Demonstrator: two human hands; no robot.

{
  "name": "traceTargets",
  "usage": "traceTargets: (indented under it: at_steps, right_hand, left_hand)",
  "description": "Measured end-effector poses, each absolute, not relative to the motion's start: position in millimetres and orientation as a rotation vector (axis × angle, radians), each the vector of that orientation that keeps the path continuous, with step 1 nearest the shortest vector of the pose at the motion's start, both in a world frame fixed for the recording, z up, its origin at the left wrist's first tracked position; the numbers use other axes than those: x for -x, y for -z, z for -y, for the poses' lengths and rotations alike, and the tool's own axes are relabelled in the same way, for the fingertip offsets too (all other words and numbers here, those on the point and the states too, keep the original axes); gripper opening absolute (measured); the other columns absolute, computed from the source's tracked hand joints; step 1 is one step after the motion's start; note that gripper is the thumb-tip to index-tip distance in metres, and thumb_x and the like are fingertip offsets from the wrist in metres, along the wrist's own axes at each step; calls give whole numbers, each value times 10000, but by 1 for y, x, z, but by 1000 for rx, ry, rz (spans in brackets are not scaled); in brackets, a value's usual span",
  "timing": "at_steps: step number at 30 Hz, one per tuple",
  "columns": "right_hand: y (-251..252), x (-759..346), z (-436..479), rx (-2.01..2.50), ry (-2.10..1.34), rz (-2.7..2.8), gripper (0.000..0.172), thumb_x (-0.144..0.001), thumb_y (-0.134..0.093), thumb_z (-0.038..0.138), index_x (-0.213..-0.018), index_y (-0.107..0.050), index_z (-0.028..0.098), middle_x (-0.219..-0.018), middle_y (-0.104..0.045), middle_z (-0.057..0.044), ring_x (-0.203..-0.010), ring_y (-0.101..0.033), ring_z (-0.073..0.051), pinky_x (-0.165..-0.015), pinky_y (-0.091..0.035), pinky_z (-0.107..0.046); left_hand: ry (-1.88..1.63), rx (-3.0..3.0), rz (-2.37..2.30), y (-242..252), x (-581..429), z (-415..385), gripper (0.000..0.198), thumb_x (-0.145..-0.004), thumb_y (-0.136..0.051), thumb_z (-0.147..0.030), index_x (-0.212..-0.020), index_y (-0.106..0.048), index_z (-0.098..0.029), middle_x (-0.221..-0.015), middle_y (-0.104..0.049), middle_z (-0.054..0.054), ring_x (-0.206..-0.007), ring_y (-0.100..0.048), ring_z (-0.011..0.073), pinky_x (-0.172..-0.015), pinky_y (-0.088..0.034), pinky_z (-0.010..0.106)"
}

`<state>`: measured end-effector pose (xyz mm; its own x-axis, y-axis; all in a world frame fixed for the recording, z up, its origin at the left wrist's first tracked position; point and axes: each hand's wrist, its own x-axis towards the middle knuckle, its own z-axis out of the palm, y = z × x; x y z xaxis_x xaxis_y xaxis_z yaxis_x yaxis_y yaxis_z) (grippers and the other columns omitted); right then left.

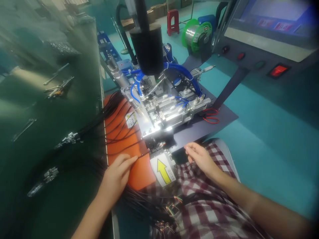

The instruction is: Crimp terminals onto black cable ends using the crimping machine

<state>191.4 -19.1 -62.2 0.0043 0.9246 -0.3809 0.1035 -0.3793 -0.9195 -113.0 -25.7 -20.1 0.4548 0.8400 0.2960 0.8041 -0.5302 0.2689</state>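
Observation:
My left hand (118, 172) pinches a thin black cable (142, 155) above the orange mat. The cable's end reaches a small metal fixture (158, 148) at the front of the machine (169, 109). To the right of that fixture is my right hand (199, 157), its thumb and fingers drawn together. Whether anything small is between those fingertips cannot be made out. A white plate with a yellow arrow (163, 169) lies between my hands, the arrow pointing toward the machine.
Black cables (114, 104) cross the orange mat (139, 172) at left. More cables with bare wire ends (174, 205) hang by my lap. Metal connectors (51, 174) lie on the dark green table (82, 205). A control box (261, 63) stands at right, a green wire spool (196, 35) behind.

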Motion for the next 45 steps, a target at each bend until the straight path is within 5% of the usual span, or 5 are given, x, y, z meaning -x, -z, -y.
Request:
traceTargets:
  at_steps: [25, 45]
  right_hand:
    - [85, -207, 69, 1631, -1633, 1138, 364, -839, -517, 541, -710, -524, 201, -503, -494, 46, -536, -459, -137, -612, -386, -283]
    - [82, -200, 81, 1562, -1765, 1220, 410, -755, -572, 583, -616, -476, 210, -526, -451, 46, -477, -420, -115, -516, -367, -269]
  left_hand:
    - [-739, -2340, -1759, 26, 108, -22, 279, -906, -442, -195, -936, -713, -139, -844, -633, 53, -797, -627, 151, -745, -504, 259]
    - [-738, -2318, -1744, 28, 107, -19, 254, -903, -462, -220, -929, -711, -186, -901, -641, 48, -846, -621, 167, -789, -497, 284]
